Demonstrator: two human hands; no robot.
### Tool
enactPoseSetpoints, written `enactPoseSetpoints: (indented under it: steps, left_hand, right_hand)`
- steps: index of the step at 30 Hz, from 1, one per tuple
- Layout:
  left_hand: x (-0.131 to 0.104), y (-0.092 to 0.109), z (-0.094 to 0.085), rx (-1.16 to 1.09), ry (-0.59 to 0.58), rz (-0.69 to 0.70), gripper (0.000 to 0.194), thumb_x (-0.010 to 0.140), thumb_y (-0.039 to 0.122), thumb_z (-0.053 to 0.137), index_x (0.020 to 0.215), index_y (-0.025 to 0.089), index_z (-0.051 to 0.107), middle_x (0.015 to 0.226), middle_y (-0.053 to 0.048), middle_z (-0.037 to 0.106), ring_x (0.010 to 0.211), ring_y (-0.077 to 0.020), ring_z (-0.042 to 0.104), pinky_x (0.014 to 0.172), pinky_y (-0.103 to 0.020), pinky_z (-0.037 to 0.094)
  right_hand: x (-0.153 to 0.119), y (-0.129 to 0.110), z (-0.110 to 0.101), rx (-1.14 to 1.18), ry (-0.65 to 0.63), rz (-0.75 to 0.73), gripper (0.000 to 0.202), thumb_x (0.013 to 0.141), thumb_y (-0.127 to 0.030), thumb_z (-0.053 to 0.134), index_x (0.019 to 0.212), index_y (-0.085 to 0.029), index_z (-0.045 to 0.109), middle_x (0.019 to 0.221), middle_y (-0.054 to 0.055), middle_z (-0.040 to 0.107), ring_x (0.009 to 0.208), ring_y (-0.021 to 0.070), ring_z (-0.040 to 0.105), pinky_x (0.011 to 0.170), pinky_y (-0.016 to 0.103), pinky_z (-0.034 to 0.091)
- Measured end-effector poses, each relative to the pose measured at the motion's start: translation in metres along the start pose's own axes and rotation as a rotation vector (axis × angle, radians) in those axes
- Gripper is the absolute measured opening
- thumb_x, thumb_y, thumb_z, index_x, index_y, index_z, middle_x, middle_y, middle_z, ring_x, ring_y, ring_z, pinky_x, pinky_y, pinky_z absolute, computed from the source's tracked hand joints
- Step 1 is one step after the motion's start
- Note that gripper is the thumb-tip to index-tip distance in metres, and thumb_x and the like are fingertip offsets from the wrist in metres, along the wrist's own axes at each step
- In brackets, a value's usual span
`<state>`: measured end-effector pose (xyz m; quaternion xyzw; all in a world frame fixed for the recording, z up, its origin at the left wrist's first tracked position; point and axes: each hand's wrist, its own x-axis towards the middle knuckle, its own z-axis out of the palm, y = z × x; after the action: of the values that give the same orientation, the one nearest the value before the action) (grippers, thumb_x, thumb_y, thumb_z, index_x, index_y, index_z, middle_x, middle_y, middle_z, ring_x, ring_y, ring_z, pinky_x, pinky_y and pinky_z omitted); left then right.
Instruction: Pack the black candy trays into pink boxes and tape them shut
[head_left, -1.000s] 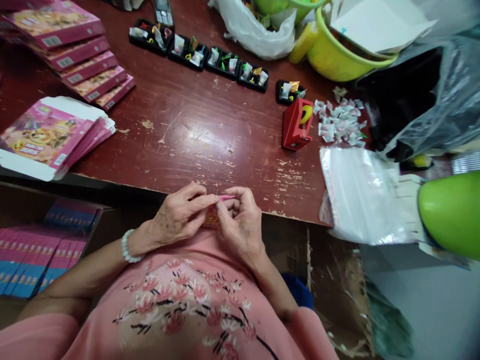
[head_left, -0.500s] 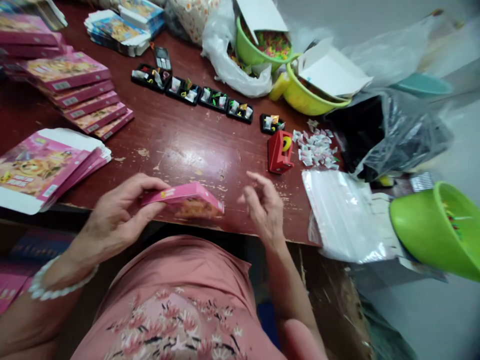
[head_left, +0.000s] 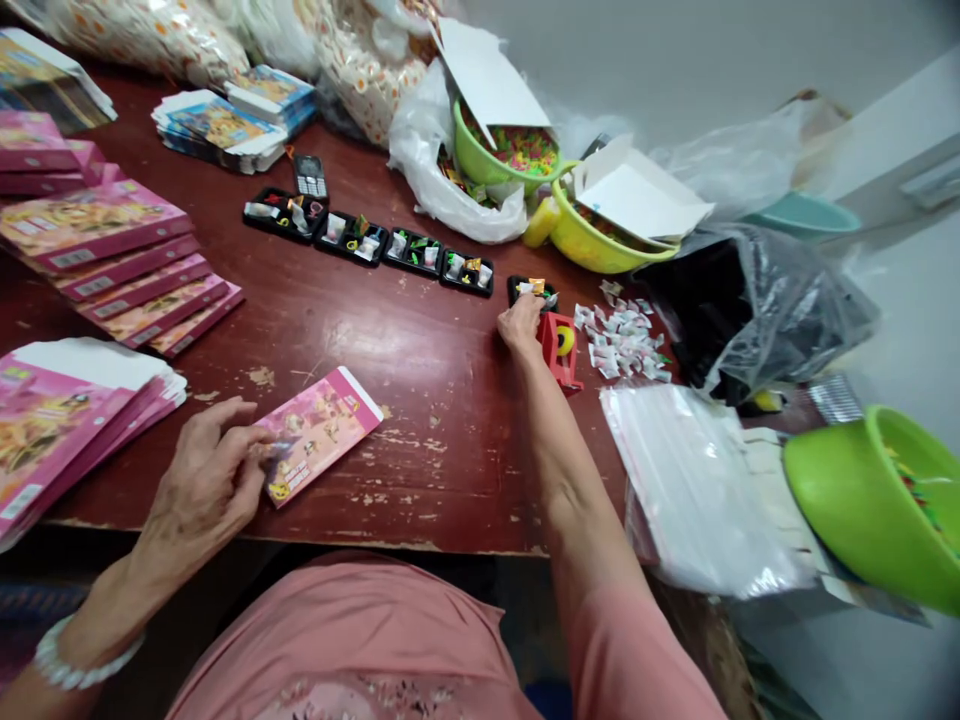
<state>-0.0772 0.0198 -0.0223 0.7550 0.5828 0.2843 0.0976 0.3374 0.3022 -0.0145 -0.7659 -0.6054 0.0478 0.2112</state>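
A flat pink printed box lies slantwise low over the table's front part, its right end white. My left hand, a beaded bracelet at its wrist, grips the box by its left end. My right hand is stretched forward to a small black compartment tray with little wrapped packets in it. Its bent fingers close on the tray's near left edge, and the fingertips are partly hidden. Just right of that hand stands a red tape dispenser with a yellow roll.
Several filled black trays form a row behind, beside a keypad phone. Pink boxes and flat cartons are stacked left. Loose white packets, clear plastic bags and a green tub occupy the right; bowls stand behind.
My right hand has reached forward from the table's front to the black tray. My left hand has lowered the pink box and turned its broad face up. The camera view has shifted.
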Motion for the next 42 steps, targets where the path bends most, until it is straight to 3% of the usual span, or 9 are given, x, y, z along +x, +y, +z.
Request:
enactPoseSetpoints:
  steps: [3,9,18,25,30,34,36,39,42]
  left_hand:
    - [0.018,0.014,0.006,0.038,-0.020,-0.008,0.037,0.092,0.032,0.062,0.127,0.029,0.053,0.141,-0.015,0.053,0.136,-0.0435,0.052,0.112,-0.065,0.046]
    - [0.041,0.037,0.023,0.200,-0.179,-0.052,0.094,0.084,0.066,0.067,0.155,0.014,0.036,0.150,-0.029,0.051,0.134,-0.0552,0.052,0.106,-0.070,0.043]
    - [0.031,0.030,0.020,0.269,-0.215,-0.039,0.099,0.088,0.062,0.061,0.162,0.008,0.022,0.143,-0.032,0.054,0.127,-0.0536,0.056,0.100,-0.067,0.045]
    - [0.020,0.028,0.009,0.333,-0.242,-0.041,0.105,0.082,0.059,0.070,0.162,0.013,0.022,0.145,-0.029,0.054,0.132,-0.0509,0.052,0.107,-0.069,0.040]
    - [0.020,0.042,0.007,0.375,-0.287,-0.118,0.125,0.072,0.070,0.077,0.161,0.003,0.021,0.149,-0.037,0.047,0.137,-0.0529,0.045,0.111,-0.073,0.033]
    - [0.024,0.047,0.008,0.415,-0.338,-0.149,0.130,0.066,0.073,0.080,0.157,-0.003,0.025,0.147,-0.039,0.045,0.136,-0.0530,0.044,0.109,-0.072,0.035]
    - [0.027,0.046,0.007,0.423,-0.355,-0.166,0.130,0.062,0.074,0.081,0.155,-0.001,0.028,0.146,-0.037,0.046,0.135,-0.0524,0.044,0.108,-0.070,0.036]
    - [0.033,0.043,0.003,0.414,-0.398,-0.186,0.116,0.061,0.073,0.082,0.145,0.004,0.040,0.142,-0.033,0.049,0.128,-0.0495,0.049,0.105,-0.063,0.041]
    - [0.037,0.035,-0.003,0.361,-0.416,-0.185,0.098,0.062,0.066,0.084,0.134,0.009,0.049,0.136,-0.027,0.053,0.124,-0.0455,0.052,0.101,-0.056,0.045]
  right_hand:
    - [0.009,0.004,0.002,-0.014,-0.017,0.109,0.048,0.083,-0.015,0.056,0.129,-0.006,0.054,0.129,0.028,0.051,0.114,0.0401,0.065,0.098,0.059,0.053]
    - [0.001,0.001,-0.003,-0.022,-0.092,0.061,0.049,0.085,-0.008,0.049,0.134,-0.004,0.054,0.135,0.030,0.055,0.125,0.0415,0.060,0.105,0.060,0.048]
    - [-0.040,-0.020,-0.009,-0.035,-0.184,-0.103,0.045,0.088,-0.009,0.045,0.130,-0.007,0.060,0.128,0.027,0.064,0.120,0.0405,0.062,0.102,0.057,0.050]
    - [-0.094,-0.051,-0.014,-0.018,-0.254,-0.201,0.031,0.090,-0.012,0.052,0.118,-0.014,0.068,0.121,0.022,0.070,0.114,0.0376,0.065,0.099,0.048,0.051]
    - [-0.159,-0.073,-0.026,0.009,-0.366,-0.393,0.031,0.093,-0.016,0.053,0.121,-0.015,0.068,0.119,0.020,0.073,0.112,0.0350,0.068,0.097,0.046,0.054]
    - [-0.172,-0.070,-0.050,0.133,-0.357,-0.626,0.045,0.093,-0.020,0.061,0.138,-0.019,0.059,0.137,0.017,0.065,0.124,0.0324,0.063,0.106,0.048,0.051]
    - [-0.155,-0.064,-0.058,0.097,-0.394,-0.716,0.071,0.084,-0.030,0.078,0.149,-0.023,0.050,0.153,0.017,0.054,0.136,0.0369,0.054,0.113,0.056,0.045]
    - [-0.117,-0.057,-0.055,-0.062,-0.510,-0.726,0.125,0.059,-0.041,0.098,0.162,-0.027,0.031,0.170,0.018,0.031,0.151,0.0508,0.030,0.114,0.075,0.032]
    - [-0.092,-0.056,-0.039,-0.132,-0.623,-0.714,0.139,0.050,-0.043,0.102,0.165,-0.026,0.024,0.170,0.020,0.030,0.153,0.0548,0.021,0.114,0.079,0.027]
